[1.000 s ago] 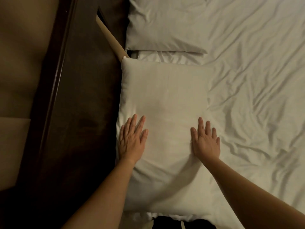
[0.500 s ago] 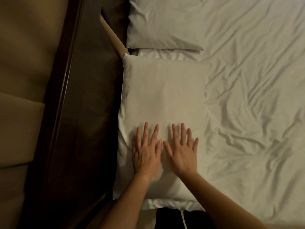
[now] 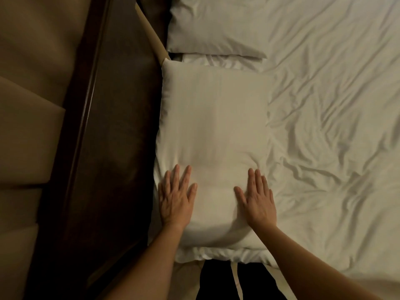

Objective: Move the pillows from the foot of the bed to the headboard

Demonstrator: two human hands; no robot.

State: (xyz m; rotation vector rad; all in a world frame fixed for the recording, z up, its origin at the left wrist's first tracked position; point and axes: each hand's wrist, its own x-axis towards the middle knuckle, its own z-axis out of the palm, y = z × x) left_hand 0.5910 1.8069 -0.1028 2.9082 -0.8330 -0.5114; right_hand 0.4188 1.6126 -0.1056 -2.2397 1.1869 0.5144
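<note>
Dim warm light — dark wood headboard (image 3: 104, 131) left, beige padded wall panels (image 3: 28, 118) beyond.

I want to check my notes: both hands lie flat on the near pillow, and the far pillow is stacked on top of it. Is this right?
Not quite. The head view shows the far pillow lying apart, beyond the near pillow, not stacked on it. Both the left hand and right hand do lie flat on the near pillow.

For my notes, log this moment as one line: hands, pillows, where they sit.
left hand: flat on near pillow | right hand: flat on it | near pillow: against headboard | far pillow: beyond it | sheet: wrinkled
</note>
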